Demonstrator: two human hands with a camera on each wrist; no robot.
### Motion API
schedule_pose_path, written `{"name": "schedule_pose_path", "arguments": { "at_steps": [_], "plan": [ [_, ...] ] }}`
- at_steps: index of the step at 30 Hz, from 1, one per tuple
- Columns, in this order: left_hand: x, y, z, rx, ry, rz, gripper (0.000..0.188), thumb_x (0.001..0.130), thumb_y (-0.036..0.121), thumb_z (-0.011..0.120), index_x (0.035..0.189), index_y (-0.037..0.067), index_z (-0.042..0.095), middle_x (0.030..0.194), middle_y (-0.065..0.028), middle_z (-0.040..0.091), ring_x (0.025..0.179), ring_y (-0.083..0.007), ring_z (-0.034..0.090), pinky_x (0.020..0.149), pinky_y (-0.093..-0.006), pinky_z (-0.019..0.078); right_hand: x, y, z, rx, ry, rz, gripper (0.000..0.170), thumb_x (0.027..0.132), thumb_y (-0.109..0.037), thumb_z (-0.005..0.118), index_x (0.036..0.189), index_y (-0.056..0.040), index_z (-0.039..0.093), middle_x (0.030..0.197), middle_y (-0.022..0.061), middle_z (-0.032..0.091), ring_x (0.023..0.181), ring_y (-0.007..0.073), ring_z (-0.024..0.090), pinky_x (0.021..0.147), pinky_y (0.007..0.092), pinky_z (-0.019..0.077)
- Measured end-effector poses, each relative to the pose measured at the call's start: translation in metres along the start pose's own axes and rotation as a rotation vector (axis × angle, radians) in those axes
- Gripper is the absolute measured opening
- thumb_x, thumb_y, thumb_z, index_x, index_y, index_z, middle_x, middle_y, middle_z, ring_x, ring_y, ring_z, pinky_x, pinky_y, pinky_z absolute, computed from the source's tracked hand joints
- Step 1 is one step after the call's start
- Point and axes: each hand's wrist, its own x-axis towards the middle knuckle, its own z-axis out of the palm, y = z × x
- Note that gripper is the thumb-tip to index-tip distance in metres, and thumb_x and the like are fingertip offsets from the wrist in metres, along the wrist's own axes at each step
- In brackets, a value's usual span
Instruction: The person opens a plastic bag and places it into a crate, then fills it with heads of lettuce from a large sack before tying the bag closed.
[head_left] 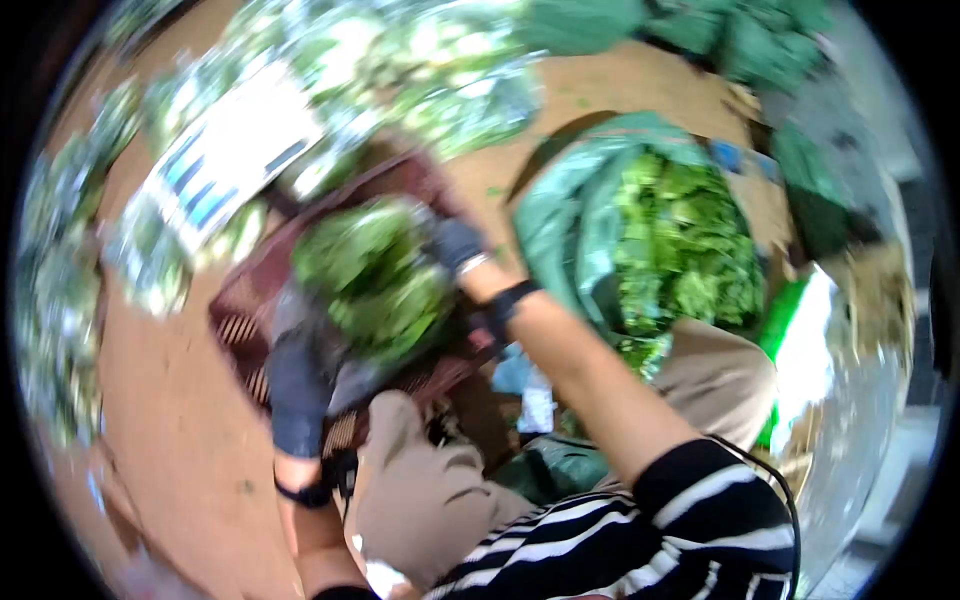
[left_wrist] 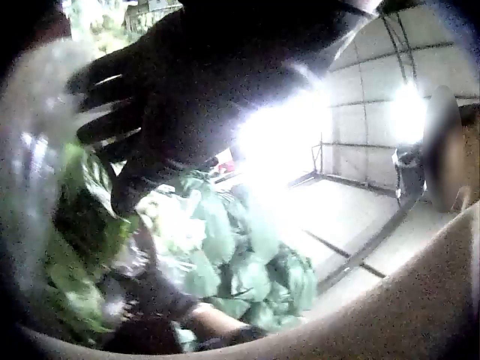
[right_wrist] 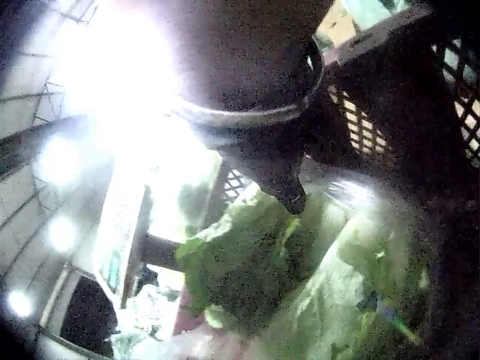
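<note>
A leafy lettuce head (head_left: 375, 280) in a clear plastic bag (left_wrist: 34, 165) sits between the two hands, over a dark red slatted crate (head_left: 240, 290). My left hand (head_left: 300, 385), in a dark glove, lies along the near left side of the bag. In the left wrist view its fingers (left_wrist: 112, 120) are straight and slightly spread beside the plastic. My right hand (head_left: 452, 243), also gloved, is at the far right side of the lettuce. A dark gloved fingertip (right_wrist: 295, 201) touches the leaves in the right wrist view; the other fingers are hidden.
To the right stands an open green bag (head_left: 550, 220) filled with loose lettuce (head_left: 685, 240). Several bagged heads (head_left: 440, 80) lie at the back and along the left. A white sheet-like thing (head_left: 240, 140) lies beyond the crate. Green sacks (head_left: 765, 45) are piled at the far right.
</note>
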Motion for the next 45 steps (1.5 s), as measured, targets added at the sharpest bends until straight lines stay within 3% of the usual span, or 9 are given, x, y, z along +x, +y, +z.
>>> {"name": "schedule_pose_path", "arguments": {
  "at_steps": [12, 22, 28, 29, 32, 36, 39, 44, 45],
  "plan": [
    [0.051, -0.025, 0.179, 0.193, -0.024, 0.25, 0.088, 0.064, 0.041, 0.061, 0.131, 0.003, 0.017, 0.132, -0.0239, 0.017, 0.123, -0.037, 0.015, 0.1, -0.047, 0.0109, -0.012, 0.004, -0.025, 0.399, 0.625, -0.06, 0.016, 0.07, -0.016, 0.053, 0.081, -0.0045, 0.054, 0.073, 0.019, 0.056, 0.069, 0.0369, 0.053, 0.062, 0.0427, 0.0423],
    [0.057, -0.013, 0.158, 0.137, -0.241, 0.107, 0.094, 0.06, 0.037, 0.064, 0.132, 0.004, 0.013, 0.134, -0.0234, 0.011, 0.125, -0.0371, 0.008, 0.1, -0.0476, 0.0053, 0.05, -0.018, -0.025, -0.071, 0.039, -0.291, 0.038, 0.067, -0.026, 0.059, 0.099, -0.0069, 0.056, 0.076, 0.017, 0.058, 0.073, 0.0326, 0.056, 0.064, 0.0395, 0.0449],
    [0.049, -0.016, 0.169, 0.099, -0.069, 0.185, 0.076, 0.064, 0.01, 0.051, 0.131, 0.003, 0.017, 0.134, -0.0235, 0.012, 0.125, -0.038, 0.007, 0.101, -0.0491, 0.004, -0.01, -0.037, -0.143, 0.024, 0.543, -0.407, 0.029, 0.069, -0.014, 0.051, 0.096, -0.0035, 0.055, 0.083, 0.0181, 0.058, 0.074, 0.0302, 0.058, 0.063, 0.0352, 0.0466],
    [0.049, -0.008, 0.16, 0.17, 0.015, 0.191, 0.068, 0.066, 0.016, 0.055, 0.126, 0.002, 0.027, 0.13, -0.0216, 0.024, 0.121, -0.035, 0.021, 0.1, -0.0456, 0.014, -0.027, -0.057, -0.142, 0.719, 0.225, -0.328, 0.031, 0.069, -0.013, 0.052, 0.098, -0.0025, 0.054, 0.092, 0.0176, 0.056, 0.08, 0.03, 0.057, 0.069, 0.035, 0.0456],
    [0.045, -0.027, 0.171, 0.115, 0.003, 0.18, 0.061, 0.067, 0.017, 0.055, 0.122, 0.003, 0.032, 0.124, -0.0203, 0.03, 0.117, -0.034, 0.026, 0.098, -0.0441, 0.0179, -0.082, -0.098, -0.075, -0.04, 0.43, -0.945, 0.036, 0.067, -0.011, 0.053, 0.101, 0.0011, 0.05, 0.11, 0.0145, 0.048, 0.099, 0.0283, 0.05, 0.085, 0.0356, 0.0392],
    [0.018, -0.055, 0.172, -0.077, -0.194, 0.236, 0.048, 0.069, 0.018, 0.055, 0.113, 0.004, 0.042, 0.113, -0.0178, 0.042, 0.107, -0.032, 0.036, 0.093, -0.041, 0.0258, -0.123, -0.133, -0.052, 0.332, -0.001, -1.357, 0.035, 0.07, -0.014, 0.049, 0.101, 0.0022, 0.05, 0.115, 0.0162, 0.044, 0.107, 0.0271, 0.043, 0.09, 0.0358, 0.0347],
    [0.025, -0.059, 0.191, -0.198, -0.243, 0.209, 0.039, 0.07, 0.019, 0.054, 0.106, 0.006, 0.05, 0.104, -0.0158, 0.05, 0.1, -0.0304, 0.044, 0.09, -0.0387, 0.0318, -0.082, -0.131, -0.052, 0.028, -0.367, -0.71, 0.036, 0.073, -0.017, 0.047, 0.105, 0.0003, 0.049, 0.117, 0.0166, 0.043, 0.109, 0.0272, 0.04, 0.091, 0.0355, 0.0334],
    [0.039, -0.039, 0.128, -0.222, 0.273, 0.456, 0.023, 0.073, 0.018, 0.054, 0.092, 0.006, 0.055, 0.097, -0.0165, 0.053, 0.093, -0.0324, 0.047, 0.086, -0.0374, 0.0353, 0.017, -0.045, 0.002, -0.277, 0.179, -0.711, 0.045, 0.08, -0.02, 0.04, 0.122, -0.0064, 0.035, 0.1, 0.0112, 0.051, 0.09, 0.0222, 0.05, 0.074, 0.0312, 0.0415],
    [0.023, -0.058, 0.138, -0.435, 0.216, 0.123, 0.026, 0.073, 0.018, 0.055, 0.095, 0.004, 0.054, 0.099, -0.0155, 0.054, 0.095, -0.0312, 0.047, 0.086, -0.0375, 0.0357, 0.019, -0.048, -0.005, -0.316, 0.221, -0.715, 0.045, 0.081, -0.018, 0.039, 0.124, -0.0077, 0.033, 0.095, 0.0095, 0.054, 0.084, 0.0208, 0.053, 0.069, 0.0299, 0.0441]
  ]
}}
